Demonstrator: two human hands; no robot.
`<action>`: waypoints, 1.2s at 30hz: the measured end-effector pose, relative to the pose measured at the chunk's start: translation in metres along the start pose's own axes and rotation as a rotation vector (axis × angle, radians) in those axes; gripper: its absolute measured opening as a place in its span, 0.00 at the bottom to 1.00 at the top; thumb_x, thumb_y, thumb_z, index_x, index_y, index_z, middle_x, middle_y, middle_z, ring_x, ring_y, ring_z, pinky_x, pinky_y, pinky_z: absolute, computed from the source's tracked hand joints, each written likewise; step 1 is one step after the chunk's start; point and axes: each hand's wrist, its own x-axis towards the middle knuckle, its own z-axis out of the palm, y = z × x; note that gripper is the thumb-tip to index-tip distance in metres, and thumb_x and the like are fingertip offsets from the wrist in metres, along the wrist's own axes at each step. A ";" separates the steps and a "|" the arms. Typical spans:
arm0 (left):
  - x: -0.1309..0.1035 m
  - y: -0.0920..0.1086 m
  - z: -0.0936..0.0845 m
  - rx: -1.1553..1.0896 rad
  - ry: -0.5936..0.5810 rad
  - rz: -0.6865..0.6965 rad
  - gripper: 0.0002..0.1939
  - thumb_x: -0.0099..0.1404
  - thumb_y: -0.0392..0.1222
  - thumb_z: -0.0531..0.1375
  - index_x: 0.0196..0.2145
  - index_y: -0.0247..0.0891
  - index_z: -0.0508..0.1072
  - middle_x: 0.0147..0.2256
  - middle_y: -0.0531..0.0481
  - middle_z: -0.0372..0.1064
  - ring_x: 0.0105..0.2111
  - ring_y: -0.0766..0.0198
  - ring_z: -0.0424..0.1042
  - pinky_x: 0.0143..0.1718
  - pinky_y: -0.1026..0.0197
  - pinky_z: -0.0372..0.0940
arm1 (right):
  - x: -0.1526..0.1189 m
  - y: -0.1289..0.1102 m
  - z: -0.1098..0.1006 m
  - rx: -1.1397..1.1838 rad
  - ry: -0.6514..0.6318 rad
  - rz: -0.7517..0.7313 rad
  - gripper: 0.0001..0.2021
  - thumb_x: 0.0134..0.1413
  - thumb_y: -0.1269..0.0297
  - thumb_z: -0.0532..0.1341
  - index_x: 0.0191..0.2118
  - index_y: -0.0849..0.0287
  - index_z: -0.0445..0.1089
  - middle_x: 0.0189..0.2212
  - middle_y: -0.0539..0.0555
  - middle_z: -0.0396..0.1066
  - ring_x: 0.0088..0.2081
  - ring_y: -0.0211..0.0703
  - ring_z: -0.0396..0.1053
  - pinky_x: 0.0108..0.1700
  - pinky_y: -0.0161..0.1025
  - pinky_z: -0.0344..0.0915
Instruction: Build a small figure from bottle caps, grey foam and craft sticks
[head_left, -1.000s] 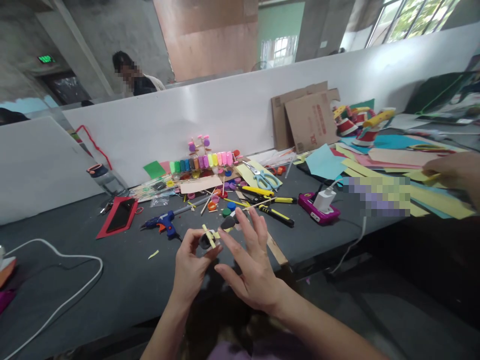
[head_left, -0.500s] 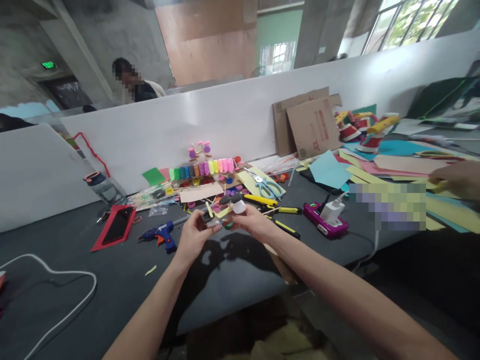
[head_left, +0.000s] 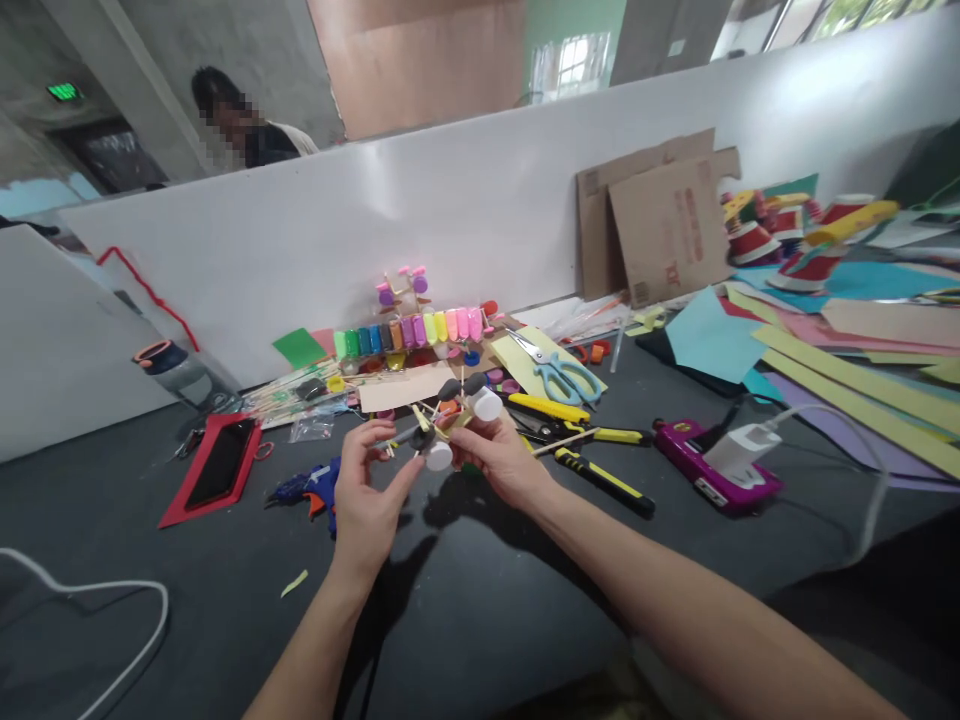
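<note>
A small craft model (head_left: 444, 432) with black and white round pieces, thin sticks and yellowish strips is held up over the table. It resembles a little wheeled frame. My right hand (head_left: 495, 455) is closed on its right side, thumb and fingers pinching it beside a white disc (head_left: 487, 404). At its left, my left hand (head_left: 373, 490) has thumb and fingers spread; the thumb tip lies near or against the lower white disc (head_left: 439, 457). Behind my left hand lies a blue glue gun (head_left: 319, 492), partly hidden.
Scissors (head_left: 559, 375), yellow-and-black cutters (head_left: 604, 480) and a purple power strip (head_left: 712, 470) lie to the right. Coloured clay tubs (head_left: 409, 332), a phone (head_left: 221, 462) and a water bottle (head_left: 184, 375) stand or lie behind and left. Cardboard (head_left: 667, 230) leans on the partition.
My left fingers have spread from their grip on the model, while my right hand keeps hold. The view has shifted, and another person's hand at the right has left it.
</note>
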 end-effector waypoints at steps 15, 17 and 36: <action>-0.021 0.019 0.007 0.162 0.183 0.247 0.13 0.58 0.29 0.66 0.39 0.41 0.73 0.45 0.48 0.68 0.49 0.57 0.69 0.54 0.49 0.63 | -0.031 -0.016 0.023 0.073 0.009 0.103 0.08 0.52 0.62 0.70 0.36 0.58 0.76 0.30 0.49 0.72 0.27 0.34 0.66 0.32 0.32 0.66; -0.020 0.021 0.007 0.144 0.174 0.256 0.13 0.58 0.27 0.66 0.38 0.40 0.74 0.43 0.48 0.69 0.48 0.58 0.69 0.53 0.49 0.63 | -0.031 -0.016 0.025 0.087 0.016 0.118 0.07 0.52 0.62 0.70 0.35 0.58 0.75 0.29 0.48 0.72 0.28 0.34 0.66 0.32 0.31 0.66; -0.017 0.028 0.001 0.091 0.174 0.115 0.06 0.63 0.33 0.63 0.37 0.41 0.76 0.40 0.49 0.71 0.45 0.59 0.70 0.50 0.55 0.64 | -0.033 -0.007 0.027 0.143 0.083 0.098 0.04 0.52 0.64 0.70 0.33 0.56 0.76 0.26 0.47 0.72 0.27 0.34 0.67 0.32 0.30 0.67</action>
